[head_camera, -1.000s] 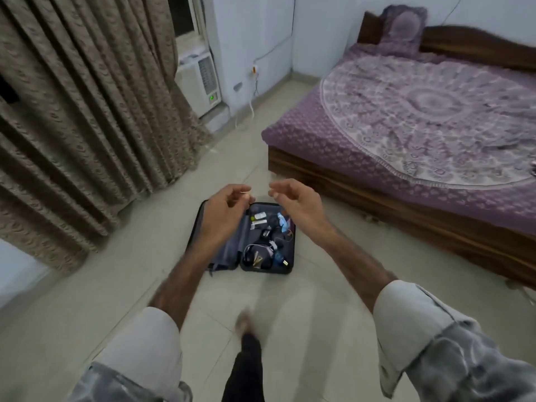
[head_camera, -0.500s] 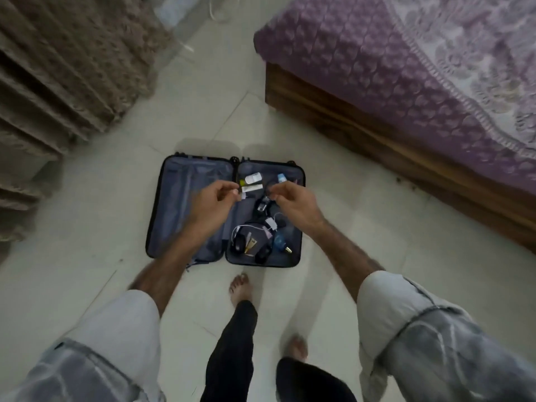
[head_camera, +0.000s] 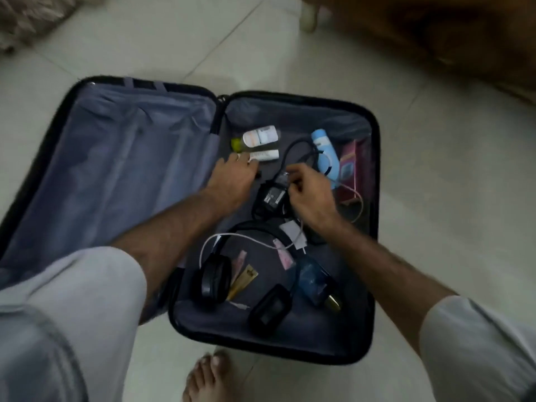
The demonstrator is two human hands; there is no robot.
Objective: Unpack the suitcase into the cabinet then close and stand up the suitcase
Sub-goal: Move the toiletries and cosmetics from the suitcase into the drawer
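Observation:
The dark suitcase (head_camera: 374, 227) lies open flat on the tiled floor. Its left half (head_camera: 121, 175) shows only grey lining. The right half holds a white tube (head_camera: 265, 155), a white roll-on bottle (head_camera: 262, 135), a blue bottle (head_camera: 324, 155), a pink box (head_camera: 349, 166), a black charger (head_camera: 271, 197), black headphones (head_camera: 214, 280), a blue perfume bottle (head_camera: 313, 281) and a black pouch (head_camera: 269, 310). My left hand (head_camera: 232, 181) reaches in, fingertips touching the white tube's left end. My right hand (head_camera: 311, 195) has its fingers curled at the black charger's cable.
A dark wooden bed frame (head_camera: 435, 33) runs along the top right, close to the suitcase. A curtain hem (head_camera: 29, 18) shows at the top left. My bare foot (head_camera: 208, 378) stands on the floor just in front of the suitcase. A white cable (head_camera: 249, 237) loops among the items.
The view has dropped much closer to the suitcase. Both hands have gone from hovering above it down into the right half, the left to the white tube, the right to the charger.

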